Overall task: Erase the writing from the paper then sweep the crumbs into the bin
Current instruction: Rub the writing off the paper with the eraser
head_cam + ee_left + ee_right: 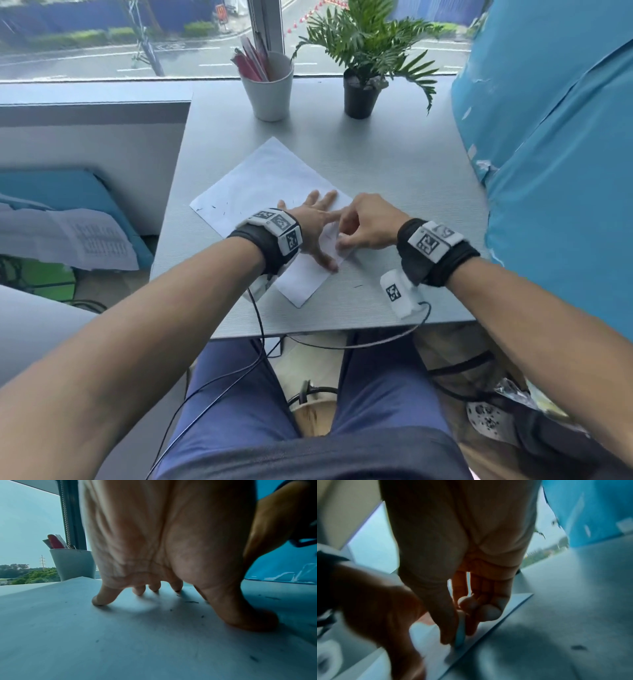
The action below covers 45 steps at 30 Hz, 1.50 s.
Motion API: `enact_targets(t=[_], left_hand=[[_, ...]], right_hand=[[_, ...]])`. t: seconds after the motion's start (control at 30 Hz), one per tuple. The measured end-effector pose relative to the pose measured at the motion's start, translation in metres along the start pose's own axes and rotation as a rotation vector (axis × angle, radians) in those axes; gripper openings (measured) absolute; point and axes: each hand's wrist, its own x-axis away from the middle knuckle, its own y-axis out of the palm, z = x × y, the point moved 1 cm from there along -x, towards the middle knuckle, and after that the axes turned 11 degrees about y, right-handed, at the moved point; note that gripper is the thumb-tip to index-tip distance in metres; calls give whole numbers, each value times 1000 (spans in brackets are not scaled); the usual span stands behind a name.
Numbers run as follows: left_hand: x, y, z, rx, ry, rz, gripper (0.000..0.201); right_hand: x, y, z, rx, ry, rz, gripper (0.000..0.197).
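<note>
Desk [394, 178]: left hand [317, 226] flattens paper [260, 181], right hand [368, 222] pinches eraser [460, 632].

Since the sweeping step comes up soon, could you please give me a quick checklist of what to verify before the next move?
1. Paper pinned flat: ok, the left hand presses on it with spread fingers.
2. Eraser held: ok, the right hand pinches it against the paper near its right edge.
3. Writing gone: cannot tell; the spot under the hands is hidden.
4. Crumbs located: ok, dark bits lie on the paper and on the table.
5. Bin within reach: cannot tell, none shows in any view.
6. Cup and plant clear of the paper: ok.
</note>
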Motion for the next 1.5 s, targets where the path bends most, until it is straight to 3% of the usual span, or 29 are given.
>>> enact_targets(t=[0.13, 0.27, 0.43, 0.57, 0.67, 0.83, 0.9, 1.03, 1.23, 1.3, 1.4, 1.5], left_hand=[[-2, 2, -1, -2, 10, -10, 129], [-3, 1, -2, -1, -5, -19, 128], [-5, 4, -3, 6, 4, 5, 130], [-7, 9, -13, 28, 33, 57, 128], [-2, 10, -25, 51, 21, 168, 117], [9, -3, -70, 116, -188, 466, 87], [10, -14, -91, 145, -306, 551, 89], [10, -35, -125, 264, -499, 549, 99], [11, -55, -138, 410, -529, 714, 81], [17, -57, -145, 445, -569, 694, 73], [32, -48, -158, 455, -570, 631, 47], [49, -33, -176, 604, -487, 762, 20]], right_hand=[[-16, -24, 20, -70, 124, 197, 10], [5, 4, 1, -19, 10, 18, 6], [-6, -30, 25, -98, 184, 306, 9], [5, -23, 25, -52, 138, 209, 10], [2, -7, 30, 26, 210, 246, 8], [-2, -2, 29, 13, 229, 275, 7], [-2, -2, 29, 24, 227, 276, 7], [-3, 1, 30, 9, 220, 285, 6], [-5, 3, 31, -45, 227, 277, 14], [-7, 3, 33, -71, 221, 279, 13], [-9, 1, 35, -105, 233, 289, 6], [-9, -3, 35, -173, 231, 290, 8]])
